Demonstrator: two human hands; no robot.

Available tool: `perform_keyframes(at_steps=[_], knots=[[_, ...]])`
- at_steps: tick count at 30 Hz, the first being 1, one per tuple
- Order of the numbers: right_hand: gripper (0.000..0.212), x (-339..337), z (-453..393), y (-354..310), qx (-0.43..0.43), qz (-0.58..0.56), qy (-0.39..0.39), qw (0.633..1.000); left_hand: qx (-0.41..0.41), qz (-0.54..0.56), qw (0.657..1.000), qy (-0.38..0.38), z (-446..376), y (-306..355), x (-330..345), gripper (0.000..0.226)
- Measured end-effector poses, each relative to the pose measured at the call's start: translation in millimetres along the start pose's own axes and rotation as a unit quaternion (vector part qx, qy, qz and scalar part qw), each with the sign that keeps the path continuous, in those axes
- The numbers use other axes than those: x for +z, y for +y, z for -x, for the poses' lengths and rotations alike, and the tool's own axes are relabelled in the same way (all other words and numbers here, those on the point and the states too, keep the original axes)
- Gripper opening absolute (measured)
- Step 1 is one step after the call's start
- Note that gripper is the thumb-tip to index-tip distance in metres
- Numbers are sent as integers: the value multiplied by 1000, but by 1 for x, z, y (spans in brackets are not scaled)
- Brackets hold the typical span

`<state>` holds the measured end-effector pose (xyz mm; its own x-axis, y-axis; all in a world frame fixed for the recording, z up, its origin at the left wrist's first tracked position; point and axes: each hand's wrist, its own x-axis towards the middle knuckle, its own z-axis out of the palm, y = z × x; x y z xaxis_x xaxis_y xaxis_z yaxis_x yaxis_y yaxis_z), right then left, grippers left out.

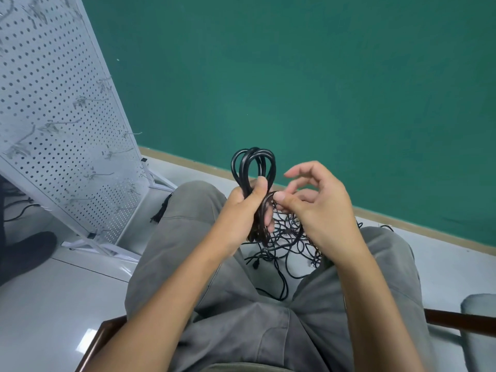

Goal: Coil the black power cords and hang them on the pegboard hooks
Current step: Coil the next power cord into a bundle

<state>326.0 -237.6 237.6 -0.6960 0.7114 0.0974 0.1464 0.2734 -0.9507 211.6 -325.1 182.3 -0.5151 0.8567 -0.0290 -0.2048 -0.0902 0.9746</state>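
My left hand grips a coiled black power cord in front of me, its loops standing up above my fist. Just to the right, my right hand pinches a strand of the same cord between thumb and fingers, beside the bundle. A tangled pile of black cords lies on the floor between my knees. The white pegboard leans at the left, with several metal hooks on it that carry nothing.
I sit on a wooden chair with grey trousers over my knees. The pegboard's white stand rests on the pale floor. A green wall stands behind. A dark shoe sits at the far left.
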Motion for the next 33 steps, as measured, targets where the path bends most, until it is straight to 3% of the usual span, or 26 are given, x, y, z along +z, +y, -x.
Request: perform_keyframes(at_steps=[4,10,13,18,20,25,28,30,33], knots=[[32,-2,0,2,20,10,30,999,-32,-4,999,-39,3,2,0,67],[25,-6,-1,15,33,-39,3,999,-28,35,994,-101,3,10,-5,42],[8,-5,-3,39,33,-53,-52,997,-25,101,992,-74,-1,11,-14,34],[8,4,-3,80,82,35,-87,992,-6,157,988,-5,-7,11,-28,33],[17,6,-4,86,97,27,-69,993,4,141,990,6,-7,11,-28,35],[5,1,-9,84,73,39,-26,996,1,149,988,35,-7,17,-22,32],[9,11,-17,103,80,161,-125,976,12,145,989,31,-7,22,-16,33],[15,21,-19,126,125,221,-191,948,8,143,989,39,-7,24,-14,34],[11,20,-24,149,208,166,-146,953,0,104,992,75,-9,22,-22,38]])
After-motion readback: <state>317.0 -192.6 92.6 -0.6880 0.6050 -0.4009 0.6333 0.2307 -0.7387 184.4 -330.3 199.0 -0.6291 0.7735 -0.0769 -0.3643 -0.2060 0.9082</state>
